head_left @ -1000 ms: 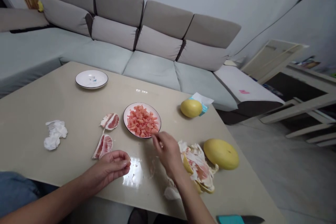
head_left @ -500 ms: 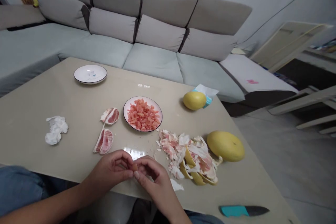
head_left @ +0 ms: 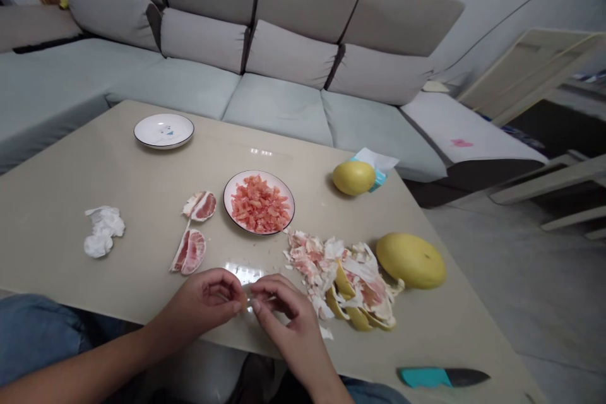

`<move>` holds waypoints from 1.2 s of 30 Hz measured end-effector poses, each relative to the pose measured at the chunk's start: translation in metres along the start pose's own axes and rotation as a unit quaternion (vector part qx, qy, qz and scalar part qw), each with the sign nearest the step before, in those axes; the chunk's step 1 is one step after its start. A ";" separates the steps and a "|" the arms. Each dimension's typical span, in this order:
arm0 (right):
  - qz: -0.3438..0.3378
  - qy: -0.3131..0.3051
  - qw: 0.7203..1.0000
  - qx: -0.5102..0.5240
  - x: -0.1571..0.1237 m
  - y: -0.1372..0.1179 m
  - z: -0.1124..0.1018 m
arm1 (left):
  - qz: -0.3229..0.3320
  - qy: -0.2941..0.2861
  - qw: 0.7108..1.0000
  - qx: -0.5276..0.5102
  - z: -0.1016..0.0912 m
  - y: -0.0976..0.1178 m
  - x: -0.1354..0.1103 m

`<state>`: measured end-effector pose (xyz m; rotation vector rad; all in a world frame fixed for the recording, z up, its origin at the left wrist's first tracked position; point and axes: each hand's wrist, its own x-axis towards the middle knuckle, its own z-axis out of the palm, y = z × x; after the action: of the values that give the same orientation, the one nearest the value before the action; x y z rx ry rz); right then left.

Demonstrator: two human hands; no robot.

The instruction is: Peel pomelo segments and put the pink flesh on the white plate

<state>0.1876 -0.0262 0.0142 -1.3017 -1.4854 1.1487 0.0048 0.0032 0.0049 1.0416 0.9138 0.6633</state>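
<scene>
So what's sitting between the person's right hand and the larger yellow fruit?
In the head view, a heap of peel and pinkish-white scraps lies between the right hand and the larger yellow fruit.

Right hand (head_left: pixel 288 315): a second ago at the near rim of the plate of pulp (head_left: pixel 228 194); now back from that rim, on the plate's near side, facing the left hand (head_left: pixel 203 303).
Small piece of pulp (head_left: pixel 244 301): half a second ago touched by both hands' fingertips; now at the left ones, a narrow gap before the right.
Membrane scraps (head_left: pixel 307 259): a second ago mostly behind the right hand; now exposed, just right of the plate, nearer side.
Peel heap (head_left: pixel 362 290): formerly part-covered by the forearm; now uncovered, farther right of the plate.
</scene>
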 end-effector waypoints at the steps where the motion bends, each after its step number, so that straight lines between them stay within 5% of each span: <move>1: -0.022 0.010 0.999 -0.022 0.000 -0.001 -0.002 | -0.001 -0.001 1.000 0.008 0.001 0.002 -0.001; 11: -0.101 0.005 0.989 -0.108 -0.003 0.001 0.001 | -0.007 0.009 0.999 0.046 0.007 0.005 -0.002; 20: -0.079 0.032 0.989 -0.123 -0.001 0.005 -0.008 | -0.018 -0.030 0.999 -0.011 -0.002 -0.005 0.002; 24: -0.023 -0.002 0.986 -0.166 0.000 0.009 -0.012 | -0.021 -0.021 1.000 -0.004 -0.003 -0.008 0.004; 36: 0.091 -0.037 0.993 0.065 -0.002 0.005 0.010 | 0.021 0.023 0.999 0.037 0.003 -0.005 -0.002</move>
<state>0.1796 -0.0288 0.0067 -1.3377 -1.3400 1.4020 0.0070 -0.0012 0.0015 1.1166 0.9657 0.6953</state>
